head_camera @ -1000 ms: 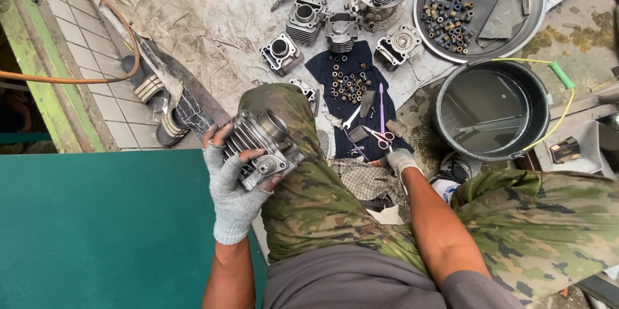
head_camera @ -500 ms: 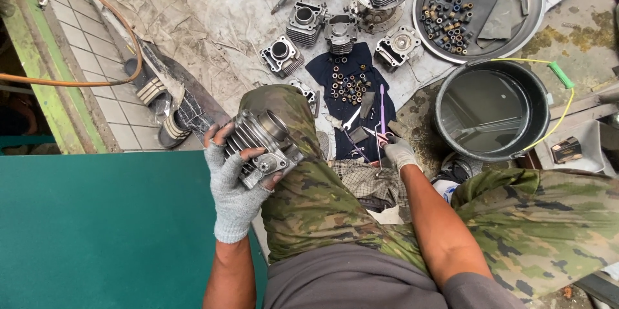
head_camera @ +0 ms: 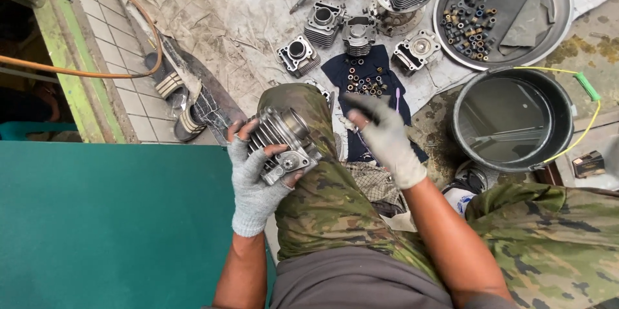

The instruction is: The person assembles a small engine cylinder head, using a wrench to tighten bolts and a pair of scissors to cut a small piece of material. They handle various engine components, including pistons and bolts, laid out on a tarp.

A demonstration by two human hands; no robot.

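Note:
My left hand (head_camera: 255, 183), in a grey knit glove, grips a finned metal engine cylinder (head_camera: 284, 138) that rests on my camouflage-trousered knee (head_camera: 303, 103). To its right, my gloved right hand (head_camera: 390, 144) is raised above the knee. Its fingertips pinch a small dark tool (head_camera: 362, 108). Below that hand a dark blue cloth (head_camera: 371, 64) lies on the floor with several small rings and bearings on it. The two hands are a short way apart and do not touch.
More cylinders (head_camera: 322, 22) and engine parts (head_camera: 416, 51) lie on dirty sheeting ahead. A round metal tray (head_camera: 561, 6) with small parts sits at the top right, and a black bucket (head_camera: 567, 122) stands below it. Sandals (head_camera: 171, 83), an orange hose (head_camera: 77, 74) and a green surface (head_camera: 97, 219) are on the left.
My right hand has lifted off the blue cloth and come up beside the cylinder, now pinching a dark tool. The left hand and the cylinder have stayed put.

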